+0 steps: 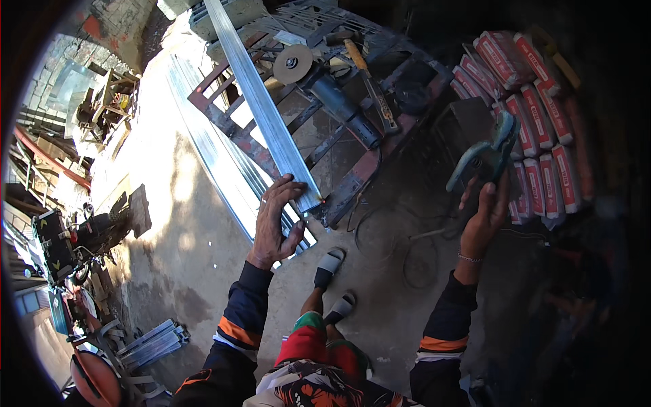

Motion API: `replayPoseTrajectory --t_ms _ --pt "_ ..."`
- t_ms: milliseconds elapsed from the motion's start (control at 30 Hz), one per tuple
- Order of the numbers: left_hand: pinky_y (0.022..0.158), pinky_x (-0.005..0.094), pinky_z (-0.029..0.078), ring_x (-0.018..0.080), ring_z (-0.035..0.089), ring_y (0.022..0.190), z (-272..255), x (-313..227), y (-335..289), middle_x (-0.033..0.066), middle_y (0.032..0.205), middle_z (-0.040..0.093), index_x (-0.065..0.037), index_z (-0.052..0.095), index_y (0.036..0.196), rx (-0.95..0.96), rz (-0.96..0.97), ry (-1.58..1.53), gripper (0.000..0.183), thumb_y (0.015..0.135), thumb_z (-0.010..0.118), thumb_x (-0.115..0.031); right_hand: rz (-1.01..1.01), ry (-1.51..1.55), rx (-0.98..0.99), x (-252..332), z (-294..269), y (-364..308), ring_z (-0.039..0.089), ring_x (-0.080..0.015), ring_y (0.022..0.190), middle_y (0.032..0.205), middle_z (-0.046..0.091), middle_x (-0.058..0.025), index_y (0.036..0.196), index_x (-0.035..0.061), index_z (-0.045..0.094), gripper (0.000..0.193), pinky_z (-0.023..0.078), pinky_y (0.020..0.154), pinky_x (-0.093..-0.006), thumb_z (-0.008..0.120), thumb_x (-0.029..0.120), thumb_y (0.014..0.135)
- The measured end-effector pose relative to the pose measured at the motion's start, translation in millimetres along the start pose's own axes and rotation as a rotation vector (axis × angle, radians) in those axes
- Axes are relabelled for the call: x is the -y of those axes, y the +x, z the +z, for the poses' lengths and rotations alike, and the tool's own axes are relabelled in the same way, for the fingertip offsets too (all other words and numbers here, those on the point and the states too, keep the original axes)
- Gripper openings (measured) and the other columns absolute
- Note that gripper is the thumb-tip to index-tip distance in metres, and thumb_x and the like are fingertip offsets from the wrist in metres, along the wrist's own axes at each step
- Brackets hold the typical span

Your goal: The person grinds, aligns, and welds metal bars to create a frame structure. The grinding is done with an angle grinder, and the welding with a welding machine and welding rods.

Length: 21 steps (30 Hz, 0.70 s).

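One unclenched left hand (272,218) touches metal bar (268,119) above concrete (180,278); right hand (483,220) clasps tool (503,139).

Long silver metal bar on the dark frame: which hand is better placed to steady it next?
Probably the left hand: its fingers lie on the bar; the right hand, farther away, holds a curved teal object.

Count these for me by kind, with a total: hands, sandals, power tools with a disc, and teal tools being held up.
Hands: 2 (left hand, right hand)
Sandals: 2 (one, another)
Power tool with a disc: 1
Teal tool in the right hand: 1
Total: 6
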<state>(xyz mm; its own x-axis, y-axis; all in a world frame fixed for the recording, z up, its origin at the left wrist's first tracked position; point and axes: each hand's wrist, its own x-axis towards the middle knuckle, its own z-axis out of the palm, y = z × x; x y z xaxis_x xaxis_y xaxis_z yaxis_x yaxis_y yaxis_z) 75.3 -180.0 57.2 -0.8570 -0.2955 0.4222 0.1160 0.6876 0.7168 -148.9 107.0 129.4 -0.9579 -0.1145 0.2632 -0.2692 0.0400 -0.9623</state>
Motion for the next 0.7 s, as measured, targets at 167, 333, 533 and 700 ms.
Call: replayPoseTrajectory --t_ms 167,333,533,700 --pt "0.114 0.0497 0.036 0.0347 0.050 0.136 -37 17 36 0.0141 0.135 0.061 -0.008 0.064 0.126 -0.079 -0.029 -0.022 0.043 0.102 0.042 -0.036 -0.030 0.047 0.066 18 23 -18 0.055 -0.0120 0.070 0.096 0.062 -0.0075 0.147 -0.0002 0.044 0.056 0.045 0.059 -0.0264 0.052 0.037 0.107" --pt "0.115 0.0492 0.034 0.0318 0.047 0.137 -54 49 102 0.0076 0.137 0.059 -0.013 0.069 0.120 0.018 0.131 0.297 0.033 0.106 0.044 -0.031 0.053 0.118 -0.003 -7 24 -93 0.055 -0.0155 0.065 0.087 0.059 -0.0118 0.137 -0.0060 0.047 0.064 0.046 0.055 -0.0290 0.053 0.048 0.103" --pt "0.121 0.0505 0.028 0.0277 0.051 0.134 -37 66 131 0.0065 0.129 0.064 -0.017 0.072 0.115 0.224 0.341 0.504 0.031 0.104 0.051 -0.037 0.205 0.103 -0.049 -1 11 -210 0.055 -0.0161 0.065 0.091 0.058 -0.0131 0.143 -0.0062 0.041 0.067 0.048 0.056 -0.0296 0.054 0.046 0.103" --pt "0.115 0.0506 0.032 0.0280 0.058 0.121 -34 68 140 0.0071 0.117 0.069 -0.016 0.073 0.102 0.350 0.390 0.571 0.024 0.098 0.054 -0.029 0.361 0.093 -0.037 21 5 -280 0.055 -0.0143 0.068 0.101 0.060 -0.0119 0.151 -0.0061 0.036 0.073 0.047 0.058 -0.0282 0.054 0.046 0.103"
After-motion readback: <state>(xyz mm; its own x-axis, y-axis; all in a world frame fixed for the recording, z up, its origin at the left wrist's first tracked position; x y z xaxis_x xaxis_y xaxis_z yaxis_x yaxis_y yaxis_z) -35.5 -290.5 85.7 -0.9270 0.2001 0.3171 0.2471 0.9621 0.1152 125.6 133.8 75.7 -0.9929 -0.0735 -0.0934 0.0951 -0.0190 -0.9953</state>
